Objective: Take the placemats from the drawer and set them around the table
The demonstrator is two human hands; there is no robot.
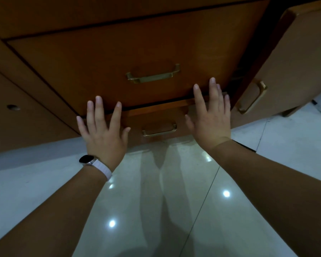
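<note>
While the fingers of both hands are straight and spread wide, holding nothing, the left hand and right hand reach the lower drawer. It juts slightly beneath the upper drawer of the wooden cabinet.

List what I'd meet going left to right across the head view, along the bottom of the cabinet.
round hole in the left panel → left hand → lower drawer handle → right hand → door handle
</note>
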